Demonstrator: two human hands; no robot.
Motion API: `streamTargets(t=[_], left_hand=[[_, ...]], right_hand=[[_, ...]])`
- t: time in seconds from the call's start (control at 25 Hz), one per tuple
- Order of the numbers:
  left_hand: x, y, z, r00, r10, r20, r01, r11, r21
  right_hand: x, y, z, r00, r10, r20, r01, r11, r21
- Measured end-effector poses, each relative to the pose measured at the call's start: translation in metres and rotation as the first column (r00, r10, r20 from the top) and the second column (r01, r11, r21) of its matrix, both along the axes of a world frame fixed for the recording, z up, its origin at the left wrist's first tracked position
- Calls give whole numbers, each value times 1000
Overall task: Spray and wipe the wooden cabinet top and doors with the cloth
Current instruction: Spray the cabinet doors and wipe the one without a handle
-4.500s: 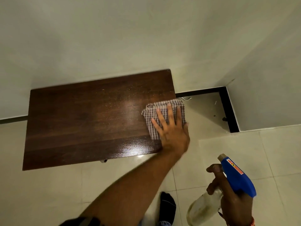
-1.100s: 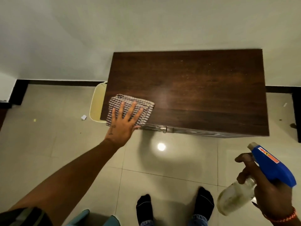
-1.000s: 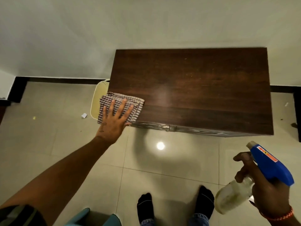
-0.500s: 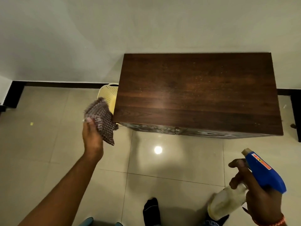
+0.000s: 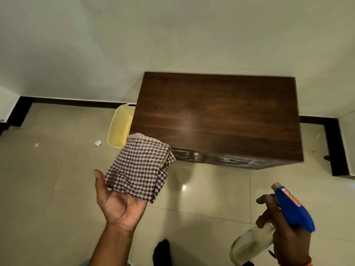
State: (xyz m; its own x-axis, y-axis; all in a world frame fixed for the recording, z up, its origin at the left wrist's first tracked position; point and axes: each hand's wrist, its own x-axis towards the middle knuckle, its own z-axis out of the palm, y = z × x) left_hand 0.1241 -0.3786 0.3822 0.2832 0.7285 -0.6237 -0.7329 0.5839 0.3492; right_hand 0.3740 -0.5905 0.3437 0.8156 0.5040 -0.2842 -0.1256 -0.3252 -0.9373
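Note:
The dark wooden cabinet (image 5: 221, 116) stands against the white wall, its top seen from above and a strip of its patterned doors (image 5: 230, 160) visible at the front edge. My left hand (image 5: 119, 204) is turned palm up in front of the cabinet's left corner, off the wood, with the folded checked cloth (image 5: 138, 166) lying across its fingers. My right hand (image 5: 284, 233) at lower right grips the spray bottle (image 5: 292, 206), which has a blue trigger head and a cloudy clear body, its nozzle pointing up toward the cabinet.
A pale yellow perforated basket (image 5: 121, 125) stands on the floor against the cabinet's left side. Small scraps of paper (image 5: 98, 143) lie on the beige tiled floor. A black skirting strip (image 5: 73, 102) runs along the wall. My socked foot (image 5: 161, 252) is at the bottom.
My left hand wiped the cloth to the top's left front corner, lifted it off the cabinet, and now has turned palm up with the cloth lying on it. The right hand keeps holding the bottle.

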Motion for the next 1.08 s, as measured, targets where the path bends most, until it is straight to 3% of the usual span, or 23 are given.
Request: streamTargets(t=[0.2, 0.4, 0.48, 0.52, 0.56, 0.64, 0.68, 0.72, 0.76, 0.8, 0.84, 0.88, 0.96, 1.0, 1.08], left_hand=[[54, -56, -47, 992, -125, 20, 126, 990, -61], [91, -99, -169, 974, -212, 86, 220, 969, -110], [103, -115, -238, 946, -323, 8, 323, 945, 48], [104, -118, -283, 959, -261, -108, 273, 955, 113], [101, -119, -314, 966, -226, -129, 246, 954, 172], [127, -133, -354, 953, -297, 59, 279, 937, 209], [137, -136, -369, 949, -272, 161, 255, 959, 123], [147, -147, -394, 963, -210, 169, 201, 977, 71], [150, -154, -411, 952, -172, 254, 150, 983, 103], [144, -163, -422, 947, -192, 258, 158, 977, 144], [142, -167, -423, 973, -191, 132, 176, 978, 116], [134, -156, -435, 985, -140, 100, 131, 987, 89], [117, -159, -426, 918, -213, 334, 168, 973, 160], [109, -167, -410, 925, -182, 333, 119, 973, 198], [91, -174, -396, 963, -45, 265, 14, 993, 117]], right_hand=[[8, -20, -28, 994, -81, 75, 83, 996, -24], [14, -26, -126, 977, -183, 113, 179, 983, 45], [21, -27, -168, 967, -216, 136, 206, 975, 86], [25, -27, -189, 963, -225, 150, 210, 972, 109], [29, -25, -206, 960, -234, 152, 215, 968, 131], [41, -25, -236, 950, -260, 171, 222, 952, 210], [48, -26, -251, 943, -282, 179, 234, 941, 245], [54, -28, -261, 935, -310, 175, 254, 925, 284], [60, -31, -267, 924, -342, 174, 273, 905, 327], [66, -33, -270, 918, -359, 168, 279, 886, 370], [71, -32, -274, 911, -373, 177, 279, 873, 400], [73, -31, -276, 903, -398, 161, 301, 855, 421], [65, -37, -268, 897, -414, 156, 315, 844, 434], [60, -42, -262, 898, -406, 170, 304, 851, 429], [55, -57, -256, 902, -399, 168, 305, 861, 406]])
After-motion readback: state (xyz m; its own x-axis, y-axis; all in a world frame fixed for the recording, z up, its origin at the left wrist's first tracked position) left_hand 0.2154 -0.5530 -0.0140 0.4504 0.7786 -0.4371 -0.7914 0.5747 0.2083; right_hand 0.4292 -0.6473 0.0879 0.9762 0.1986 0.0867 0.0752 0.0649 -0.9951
